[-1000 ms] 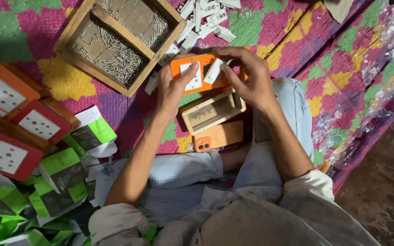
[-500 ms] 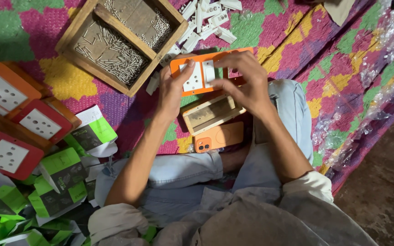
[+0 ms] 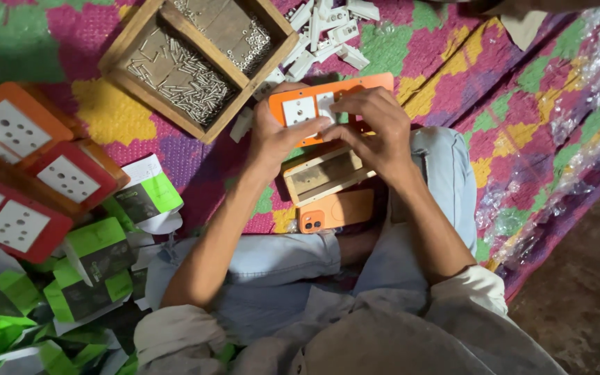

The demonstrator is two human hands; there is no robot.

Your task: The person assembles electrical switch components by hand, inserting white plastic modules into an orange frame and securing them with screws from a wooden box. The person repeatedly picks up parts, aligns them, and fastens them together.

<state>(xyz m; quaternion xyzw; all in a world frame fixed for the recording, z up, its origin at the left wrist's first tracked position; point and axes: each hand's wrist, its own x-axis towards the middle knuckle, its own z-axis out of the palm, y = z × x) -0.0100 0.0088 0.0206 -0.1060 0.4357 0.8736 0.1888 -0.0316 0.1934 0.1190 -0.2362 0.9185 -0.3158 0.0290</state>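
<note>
A seated person holds an orange switch plate (image 3: 314, 104) above the lap, just beyond a small wooden box (image 3: 321, 177). The left hand (image 3: 272, 135) grips the plate's near left edge, thumb over its face; the right hand (image 3: 373, 128) curls over the plate's right half, fingertips pinching a white insert (image 3: 326, 105) against it. An orange phone (image 3: 335, 212) lies just below the wooden box, on the lap side. A wooden tray of small screws (image 3: 196, 59) sits up and left of the box, white plastic parts (image 3: 328, 31) beyond it. Far left of the box lie orange and red plates (image 3: 29, 160) and green cartons (image 3: 98, 253), all on a patterned mat (image 3: 453, 62).
</note>
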